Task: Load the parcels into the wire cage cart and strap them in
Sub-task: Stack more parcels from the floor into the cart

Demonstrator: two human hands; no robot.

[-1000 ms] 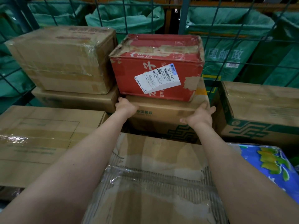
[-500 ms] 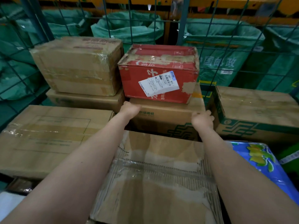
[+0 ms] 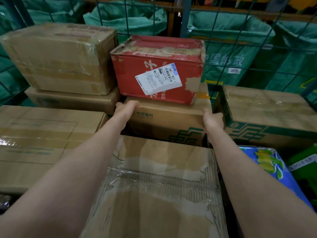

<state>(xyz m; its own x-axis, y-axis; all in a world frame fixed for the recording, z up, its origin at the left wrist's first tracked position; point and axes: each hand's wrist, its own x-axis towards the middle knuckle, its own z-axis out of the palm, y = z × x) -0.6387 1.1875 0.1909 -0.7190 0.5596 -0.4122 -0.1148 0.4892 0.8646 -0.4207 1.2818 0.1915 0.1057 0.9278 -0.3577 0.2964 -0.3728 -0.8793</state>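
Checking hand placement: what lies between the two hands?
In the head view, the green-printed carton spans the gap between the left hand and the right hand; the red box sits on it.

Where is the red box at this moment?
Head view, centre back: the red box sits on the green-printed carton, right of the taped brown box.

We see only our two forearms (image 3: 82, 169) and hands. Both forearms are bare from the lower edge of the view up to the wrists, and our left hand (image 3: 127, 109) and right hand (image 3: 213, 121) are bare too.
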